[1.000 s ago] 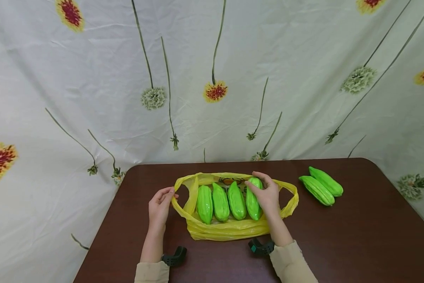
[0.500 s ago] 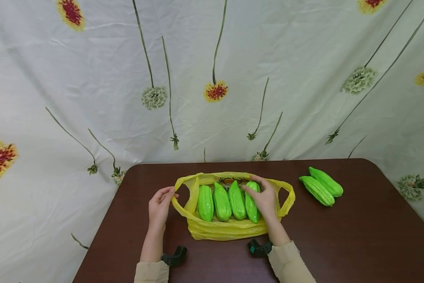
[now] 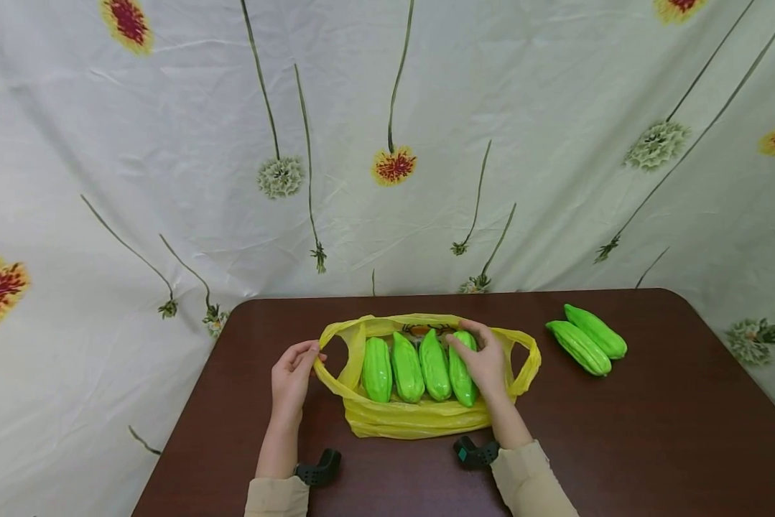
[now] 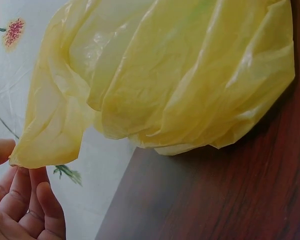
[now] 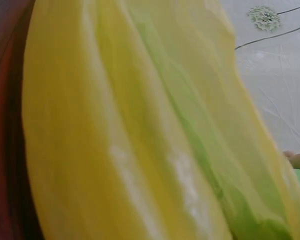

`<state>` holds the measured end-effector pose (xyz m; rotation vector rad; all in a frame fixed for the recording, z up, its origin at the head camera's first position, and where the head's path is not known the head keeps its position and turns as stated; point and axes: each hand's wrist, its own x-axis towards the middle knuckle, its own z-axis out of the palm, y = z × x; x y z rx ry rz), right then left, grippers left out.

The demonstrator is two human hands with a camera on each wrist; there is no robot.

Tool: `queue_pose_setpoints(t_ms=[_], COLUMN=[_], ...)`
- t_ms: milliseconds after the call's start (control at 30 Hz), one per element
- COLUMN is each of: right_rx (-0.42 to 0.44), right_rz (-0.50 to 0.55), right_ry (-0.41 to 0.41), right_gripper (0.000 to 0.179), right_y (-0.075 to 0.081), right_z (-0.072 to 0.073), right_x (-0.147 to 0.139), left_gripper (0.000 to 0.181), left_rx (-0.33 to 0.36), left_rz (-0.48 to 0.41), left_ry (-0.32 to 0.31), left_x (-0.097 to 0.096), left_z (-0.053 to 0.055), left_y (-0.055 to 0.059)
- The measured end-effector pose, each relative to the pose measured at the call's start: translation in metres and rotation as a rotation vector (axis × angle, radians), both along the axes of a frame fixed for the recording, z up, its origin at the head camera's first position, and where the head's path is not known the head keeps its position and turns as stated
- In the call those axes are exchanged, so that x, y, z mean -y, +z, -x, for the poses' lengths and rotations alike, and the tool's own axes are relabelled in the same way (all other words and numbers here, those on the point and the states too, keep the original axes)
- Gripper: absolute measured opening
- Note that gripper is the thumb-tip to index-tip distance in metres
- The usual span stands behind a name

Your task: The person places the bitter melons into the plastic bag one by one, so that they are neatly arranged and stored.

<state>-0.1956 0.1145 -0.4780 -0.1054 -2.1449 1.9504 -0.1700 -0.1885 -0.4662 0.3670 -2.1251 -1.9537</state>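
A yellow plastic bag [image 3: 413, 424] lies with its mouth open on the table. Several bright green, ridged gourds [image 3: 408, 368] lie side by side inside it. At the bag's left end, my left hand [image 3: 290, 377] pinches the loop handle [image 4: 50, 145] between thumb and fingers. My right hand [image 3: 487, 366] reaches over the bag's right side, thumb and fingers around the upper part of the rightmost gourd [image 3: 463, 377]. In the right wrist view the bag's yellow wall [image 5: 115, 140] hides most of that hand.
Two more green gourds [image 3: 581, 348] lie together at the back right of the dark brown table [image 3: 652, 431]. A pale flowered cloth [image 3: 361, 215] hangs behind the table. Black bands [image 3: 319, 468] sit on both wrists.
My right hand has moved slightly left and lowered the rightmost gourd a little among the others. The bag's right handle has shifted a bit left. My left hand stays put.
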Motion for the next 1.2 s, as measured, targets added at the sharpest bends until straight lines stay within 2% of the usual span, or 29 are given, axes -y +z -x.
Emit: queue_pose_setpoints(t_ms=[533, 833, 967, 1200], right_rx=[0.038, -0.019, -0.018, 0.022], right_rz=[0.040, 0.021, 0.009, 0.050], right_ry=[0.006, -0.019, -0.020, 0.012], right_gripper=[0.039, 0.039, 0.040, 0.041], right_y=[0.009, 0.015, 0.023, 0.045], right_z=[-0.003, -0.009, -0.012, -0.020], right_x=[-0.002, -0.006, -0.009, -0.019], left_gripper=[0.028, 0.030, 0.030, 0.030], left_rx=[-0.020, -0.019, -0.017, -0.014], left_rz=[0.006, 0.013, 0.011, 0.007], left_ry=[0.010, 0.004, 0.003, 0.003], left_x=[0.000, 0.000, 0.000, -0.001], left_z=[0.000, -0.001, 0.000, 0.001], left_y=[-0.001, 0.001, 0.000, 0.000])
